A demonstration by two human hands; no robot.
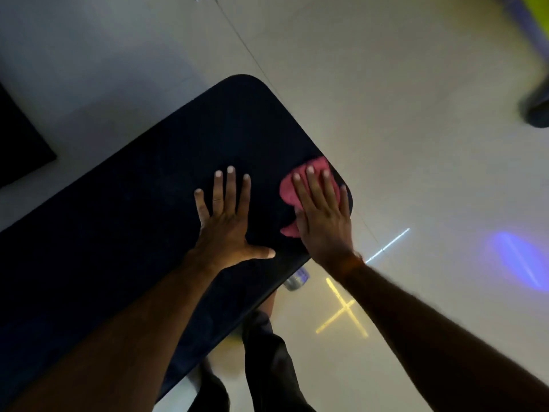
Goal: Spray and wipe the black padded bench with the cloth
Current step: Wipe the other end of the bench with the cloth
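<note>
The pale shiny tiled floor (386, 99) lay under the long black padded bench (133, 218). The left hand (227, 221) lay flat on the bench, fingers spread wide, holding nothing. The right hand (322, 212) pressed flat on the crumpled pink cloth (289, 191), near the bench's rounded corner. A small shiny bottle (297, 279) peeked out below the bench's edge.

I have both arms stretched forward, my left hand (227, 221) flat with fingers spread, my right hand (322, 212) flat, fingers together, pressing down.
</note>
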